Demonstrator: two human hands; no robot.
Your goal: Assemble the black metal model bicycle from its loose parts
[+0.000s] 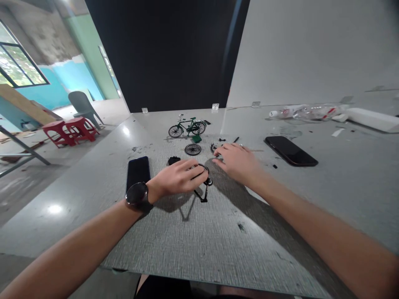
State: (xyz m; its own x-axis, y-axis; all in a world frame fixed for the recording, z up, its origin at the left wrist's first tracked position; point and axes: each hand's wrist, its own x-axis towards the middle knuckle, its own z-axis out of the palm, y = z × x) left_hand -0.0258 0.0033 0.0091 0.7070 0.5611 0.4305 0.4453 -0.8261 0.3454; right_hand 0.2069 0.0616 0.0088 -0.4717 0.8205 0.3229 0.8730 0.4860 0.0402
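My left hand (179,177), with a watch (137,194) on its wrist, is closed around a small black toy bicycle frame (205,194) with a wheel on it. The fingers hide part of the wheel, and the frame's bare end points toward me. To the right, my right hand (238,160) is low over the table, its thumb and index finger apart. Small dark parts (213,148) lie at its fingertips, partly covered by the hand. A loose spoked wheel (193,149) lies between and beyond my hands. A black part (173,160) sits just behind my left hand.
A whole green toy bicycle (188,126) stands at the back, with a green piece (196,138) before it. Phones lie at left (138,169) and right (290,150). A clear plastic bottle (321,111) and white box (372,119) lie back right. Black panel (174,54) behind.
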